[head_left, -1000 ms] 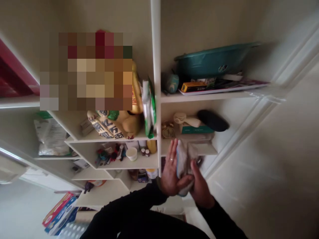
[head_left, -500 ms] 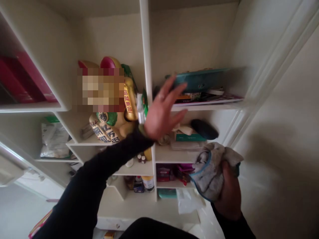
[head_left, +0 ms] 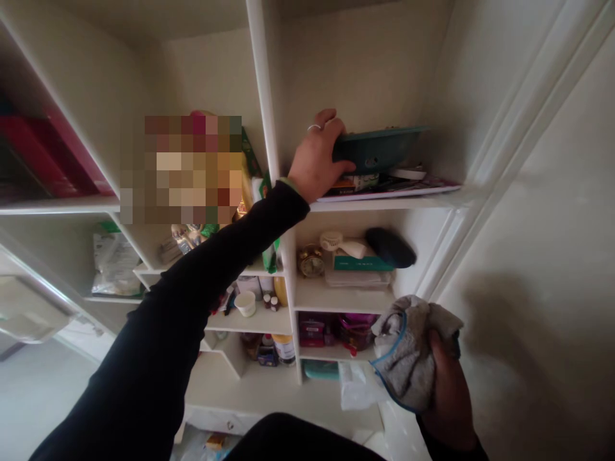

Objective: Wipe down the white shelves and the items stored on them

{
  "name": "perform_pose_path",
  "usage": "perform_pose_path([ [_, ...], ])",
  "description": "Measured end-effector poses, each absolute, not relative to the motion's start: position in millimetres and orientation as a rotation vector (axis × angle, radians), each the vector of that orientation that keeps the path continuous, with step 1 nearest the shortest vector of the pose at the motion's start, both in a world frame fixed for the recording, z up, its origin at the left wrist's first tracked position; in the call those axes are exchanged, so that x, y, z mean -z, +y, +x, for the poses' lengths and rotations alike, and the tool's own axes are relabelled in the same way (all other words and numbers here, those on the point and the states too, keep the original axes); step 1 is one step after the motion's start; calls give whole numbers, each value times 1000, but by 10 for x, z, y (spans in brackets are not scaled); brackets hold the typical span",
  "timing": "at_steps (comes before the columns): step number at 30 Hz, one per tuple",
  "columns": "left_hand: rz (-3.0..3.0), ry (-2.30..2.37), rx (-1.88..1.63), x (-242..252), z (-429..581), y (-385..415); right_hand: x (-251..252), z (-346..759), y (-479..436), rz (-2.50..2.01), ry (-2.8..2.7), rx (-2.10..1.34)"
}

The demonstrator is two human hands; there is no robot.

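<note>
My left hand [head_left: 319, 157] is closed on the left end of a teal plastic basket [head_left: 384, 150], with the thumb at its front and the fingers over its rim. The basket sits tilted on top of papers and small boxes [head_left: 353, 186] on the upper right shelf; what it contains is mostly hidden. Lower right, my right hand [head_left: 449, 384] grips a bunched grey cloth [head_left: 408, 358] with blue edging. The cloth hangs in front of the shelves, close to the right wall.
Below the basket, a shelf carries an alarm clock [head_left: 311, 262], a white handheld fan [head_left: 342, 244], a green box [head_left: 360, 262] and a black case [head_left: 391, 248]. A white cup [head_left: 245, 303] and small bottles stand to the left. A vertical divider [head_left: 264, 96] separates the upper compartments.
My left hand, spread in the air before, has moved up and closed on the basket's left end. My right hand still holds the cloth, slightly lower in view.
</note>
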State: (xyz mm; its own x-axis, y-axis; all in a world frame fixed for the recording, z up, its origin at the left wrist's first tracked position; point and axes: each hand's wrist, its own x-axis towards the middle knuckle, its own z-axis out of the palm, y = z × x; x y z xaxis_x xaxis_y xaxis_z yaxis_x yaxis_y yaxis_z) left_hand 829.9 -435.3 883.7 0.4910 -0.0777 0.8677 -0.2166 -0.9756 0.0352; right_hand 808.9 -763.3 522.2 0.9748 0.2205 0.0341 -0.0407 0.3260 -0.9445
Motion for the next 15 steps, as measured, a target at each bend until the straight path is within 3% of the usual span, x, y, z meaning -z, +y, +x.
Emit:
perform_pose_path([
  [7, 2661, -266, -1490, -8834, 8318, -4324, -5390, 8104, -7673, -1202, -72, -234],
  [15, 2631, -27, -1524, -8937, 8086, -4748, -5095, 8288, -7762, -1188, -276, -256],
])
